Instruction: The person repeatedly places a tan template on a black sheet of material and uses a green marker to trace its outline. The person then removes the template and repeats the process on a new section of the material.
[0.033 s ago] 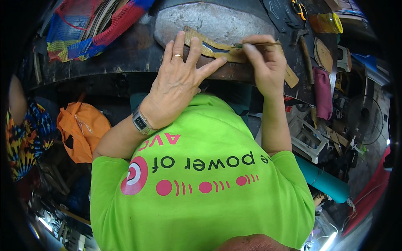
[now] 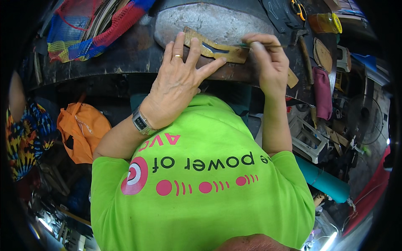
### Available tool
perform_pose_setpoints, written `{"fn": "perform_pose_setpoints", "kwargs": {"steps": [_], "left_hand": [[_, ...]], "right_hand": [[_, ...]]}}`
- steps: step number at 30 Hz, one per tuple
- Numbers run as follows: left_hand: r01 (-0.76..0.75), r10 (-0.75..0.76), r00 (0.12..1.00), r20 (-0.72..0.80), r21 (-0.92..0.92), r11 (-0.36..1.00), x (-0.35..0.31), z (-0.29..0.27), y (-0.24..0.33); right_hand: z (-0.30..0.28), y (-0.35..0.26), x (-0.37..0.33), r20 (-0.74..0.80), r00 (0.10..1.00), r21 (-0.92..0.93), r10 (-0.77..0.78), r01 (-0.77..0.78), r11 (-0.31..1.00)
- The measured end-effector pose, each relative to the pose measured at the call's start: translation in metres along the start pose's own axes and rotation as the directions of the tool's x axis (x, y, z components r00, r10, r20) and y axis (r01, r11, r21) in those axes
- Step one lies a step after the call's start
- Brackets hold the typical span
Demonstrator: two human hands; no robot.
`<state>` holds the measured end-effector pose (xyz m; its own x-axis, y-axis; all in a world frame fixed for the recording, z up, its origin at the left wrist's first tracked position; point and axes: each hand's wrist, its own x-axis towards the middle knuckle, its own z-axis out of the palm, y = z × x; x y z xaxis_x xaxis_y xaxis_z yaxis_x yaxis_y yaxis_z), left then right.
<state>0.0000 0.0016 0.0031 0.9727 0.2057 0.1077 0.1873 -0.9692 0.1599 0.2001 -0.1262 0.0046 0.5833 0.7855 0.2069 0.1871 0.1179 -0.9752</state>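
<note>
My left hand [image 2: 178, 79] lies flat with its fingers spread, pressing on a curved, yellow-brown flat pattern piece [image 2: 236, 54]. The piece has a narrow cut-out slot, dark inside. Its far side rests against a large, rounded grey slab [image 2: 209, 23] on the dark table. Beyond the piece's right end, my right hand [image 2: 271, 58] is closed in a pinch round a thin, stick-like tool with a greenish tip [image 2: 245, 45]. Motion blurs the fingertips, and I cannot make out the tool's kind.
A hammer [image 2: 305, 56], orange-handled scissors [image 2: 298, 10] and a yellow-lidded jar [image 2: 324, 23] sit at the right of the table. A colourful mesh bag [image 2: 75, 46] lies at the left. An orange bag [image 2: 81, 134] is below the table edge, near another person's patterned clothing [image 2: 29, 138].
My right hand has shifted slightly right with the thin tool, away from the slot, uncovering the pattern piece's right end. My left hand has stayed in place.
</note>
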Motion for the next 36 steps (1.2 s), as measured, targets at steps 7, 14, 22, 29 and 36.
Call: {"fn": "perform_pose_setpoints", "kwargs": {"steps": [7,14,22,29,36], "left_hand": [[0.002,-0.002,1.000,0.002,-0.050,0.999,-0.001,-0.003,-0.001],[0.004,-0.025,0.998,-0.054,-0.347,0.938,0.003,-0.016,-0.008],[-0.158,0.003,0.898,-0.439,-0.316,0.936,0.052,-0.031,-0.047],[-0.200,0.226,0.862,-0.454,0.104,0.974,0.175,0.004,-0.071],[0.000,0.136,0.902,-0.411,0.313,0.950,0.216,0.029,-0.092]], "right_hand": [[-0.012,-0.012,-0.002,0.220,0.975,-0.668,-0.033,0.176,0.723],[-0.020,-0.009,-0.002,0.229,0.969,-0.627,0.089,0.077,0.775],[-0.111,0.014,0.056,-0.264,0.944,-0.126,0.200,-0.239,0.963],[-0.128,0.057,0.095,-0.273,0.954,-0.755,0.121,-0.291,0.587],[-0.132,0.046,0.071,-0.372,0.928,-0.435,0.000,-0.174,0.884]]}}
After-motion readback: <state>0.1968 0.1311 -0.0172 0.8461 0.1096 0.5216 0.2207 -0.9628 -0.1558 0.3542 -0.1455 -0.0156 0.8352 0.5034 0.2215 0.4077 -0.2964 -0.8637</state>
